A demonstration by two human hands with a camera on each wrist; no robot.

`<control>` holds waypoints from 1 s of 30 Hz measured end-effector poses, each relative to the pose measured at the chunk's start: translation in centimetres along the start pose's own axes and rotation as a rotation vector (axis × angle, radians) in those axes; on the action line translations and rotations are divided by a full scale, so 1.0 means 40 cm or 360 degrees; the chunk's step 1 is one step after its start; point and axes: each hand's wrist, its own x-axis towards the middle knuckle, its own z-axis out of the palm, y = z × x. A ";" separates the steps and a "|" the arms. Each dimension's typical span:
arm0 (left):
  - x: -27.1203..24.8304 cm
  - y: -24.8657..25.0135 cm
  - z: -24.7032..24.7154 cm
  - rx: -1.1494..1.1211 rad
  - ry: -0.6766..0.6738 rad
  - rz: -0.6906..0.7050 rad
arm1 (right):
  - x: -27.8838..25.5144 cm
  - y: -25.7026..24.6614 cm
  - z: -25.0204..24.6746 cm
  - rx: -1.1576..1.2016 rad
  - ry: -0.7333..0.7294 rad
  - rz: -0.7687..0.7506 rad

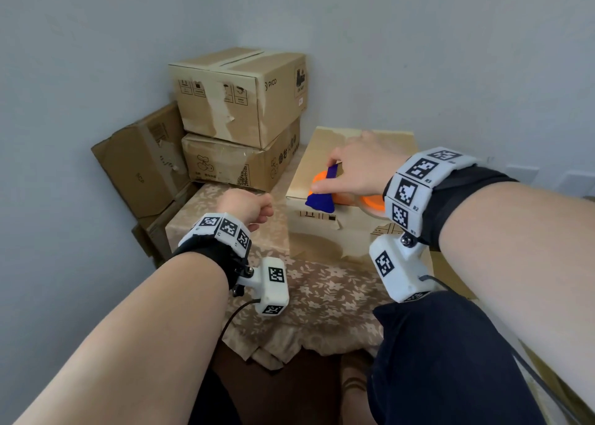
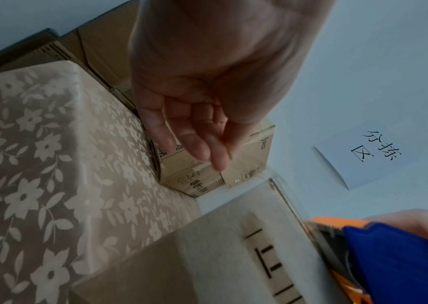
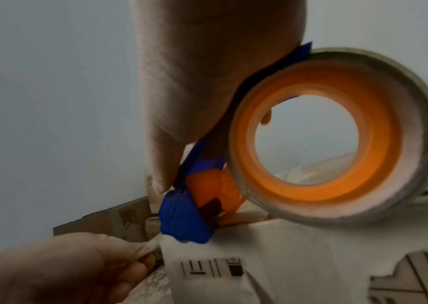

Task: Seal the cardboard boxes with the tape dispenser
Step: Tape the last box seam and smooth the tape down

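Now, with our right hand [image 1: 360, 167] gripping the tape dispenser [image 1: 325, 196] at the near-left top edge of the cardboard box [image 1: 322, 228], and our left hand [image 1: 249, 207] loosely curled, empty, we should press down firmly and pull steadily.

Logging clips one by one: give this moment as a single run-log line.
right hand: grips tape dispenser at near top edge of front box | left hand: curled beside box, grip unclear | seal: underway
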 end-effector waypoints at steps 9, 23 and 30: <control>0.000 -0.028 0.004 -0.0226 -0.0148 -0.0023 | 0.043 -0.086 0.015 -0.0265 -0.0180 -0.0245; -0.025 -0.033 0.026 -0.0736 -0.0515 -0.0331 | 0.071 -0.095 0.022 -0.0842 -0.0433 -0.0228; -0.081 -0.039 0.122 -0.0859 -0.0682 -0.0423 | 0.017 0.000 0.060 -0.0484 -0.0185 -0.0061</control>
